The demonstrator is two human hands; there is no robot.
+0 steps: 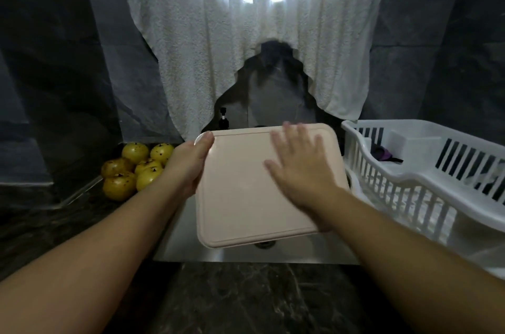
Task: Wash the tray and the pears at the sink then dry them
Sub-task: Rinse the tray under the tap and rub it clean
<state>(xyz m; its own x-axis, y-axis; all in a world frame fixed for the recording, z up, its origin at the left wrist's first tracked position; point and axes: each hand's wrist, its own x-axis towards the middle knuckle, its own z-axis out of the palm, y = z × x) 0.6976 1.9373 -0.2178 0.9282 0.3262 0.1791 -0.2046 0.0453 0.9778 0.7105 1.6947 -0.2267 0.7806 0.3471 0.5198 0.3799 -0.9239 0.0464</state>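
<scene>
Head view: pink tray [246, 191] held over the sink [287, 253], flat face turned up toward the camera. Rounded rectangle, long axis runs near-to-far, far end tipped slightly right; near edge sits just above the drain.

Left hand [188, 167] grips the tray's left edge near the far-left corner, thumb curled over the rim on top, fingers hidden under it. Right hand [297, 167] lies flat on the tray's right half, fingers straight and spread, pointing far; it's motion-blurred, so contact along the whole palm can't be confirmed.

Pears [136, 168]: six visible, yellow with dark specks, piled on the dark counter [246, 301] at left, just beside the left wrist, apart from the tray. The left forearm may hide more.

White slatted dish rack [410, 178] on the right, just beside the tray's right edge. A dark purple item inside it is too small to identify.

White towel [218, 47] hangs at the far wall above the sink, its lower edge just beyond the tray's far edge.
</scene>
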